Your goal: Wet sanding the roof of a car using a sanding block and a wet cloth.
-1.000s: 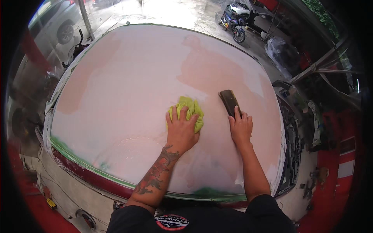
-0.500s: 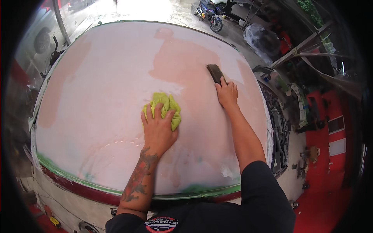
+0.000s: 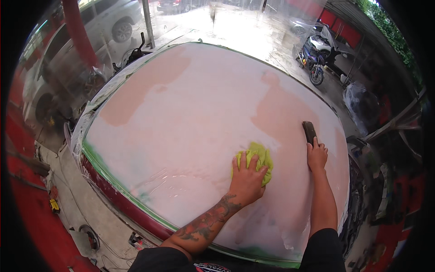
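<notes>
A broad, whitish car panel (image 3: 190,136) with salmon-pink patches lies below me, its surface partly wet. My left hand (image 3: 247,181) presses a crumpled yellow-green cloth (image 3: 260,152) onto it, fingers curled over the fabric. Farther right, my right hand (image 3: 317,156) grips the near end of a dark, narrow sanding block (image 3: 309,130). The block lies on the panel beside a pink patch, pointing away from me. Its underside is hidden.
Green masking tape (image 3: 131,190) runs along the near-left edge, above dark red bodywork (image 3: 113,197). Cables and a round dark tool (image 3: 89,236) are on the floor at lower left. A motorcycle (image 3: 312,63) stands beyond the far right; a silver vehicle (image 3: 106,25) stands far left.
The view has swung left, so the panel and both hands appear farther right and lower. Against the panel, the cloth and the sanding block show little movement, both still held.
</notes>
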Motion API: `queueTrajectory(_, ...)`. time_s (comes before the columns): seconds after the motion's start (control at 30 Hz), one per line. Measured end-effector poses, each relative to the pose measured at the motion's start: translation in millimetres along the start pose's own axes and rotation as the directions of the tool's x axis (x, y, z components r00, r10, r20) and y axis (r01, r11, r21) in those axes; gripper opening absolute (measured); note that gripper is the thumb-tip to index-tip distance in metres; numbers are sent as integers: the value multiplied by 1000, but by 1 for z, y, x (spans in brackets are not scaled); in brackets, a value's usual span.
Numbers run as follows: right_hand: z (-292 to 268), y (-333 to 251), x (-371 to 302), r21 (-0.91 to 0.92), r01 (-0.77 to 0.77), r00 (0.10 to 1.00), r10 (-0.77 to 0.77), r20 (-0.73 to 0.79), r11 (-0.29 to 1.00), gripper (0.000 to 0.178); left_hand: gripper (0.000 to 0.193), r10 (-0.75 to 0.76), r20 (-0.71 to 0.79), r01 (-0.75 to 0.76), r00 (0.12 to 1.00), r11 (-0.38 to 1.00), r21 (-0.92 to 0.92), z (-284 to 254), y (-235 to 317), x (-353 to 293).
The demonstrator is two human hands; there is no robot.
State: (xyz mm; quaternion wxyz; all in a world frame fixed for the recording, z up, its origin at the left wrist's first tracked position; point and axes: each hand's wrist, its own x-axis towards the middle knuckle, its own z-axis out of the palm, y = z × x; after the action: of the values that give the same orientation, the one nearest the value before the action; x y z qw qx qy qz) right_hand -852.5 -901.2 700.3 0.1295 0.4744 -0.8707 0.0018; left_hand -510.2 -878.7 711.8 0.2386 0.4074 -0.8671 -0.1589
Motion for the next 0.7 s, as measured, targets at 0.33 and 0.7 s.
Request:
queueTrajectory(0.33, -52, -41, -209, 208, 208, 978, -209, -16, 956, 60, 52, -27, 0, 27, 1000, 1000, 0, -1, -8, 1)
queueTrajectory(0.7, 9, 6, -24, -30, -5, 1000, 5, 10, 1000, 53, 55, -5, 34, 6, 999, 1000, -18, 10, -1, 4)
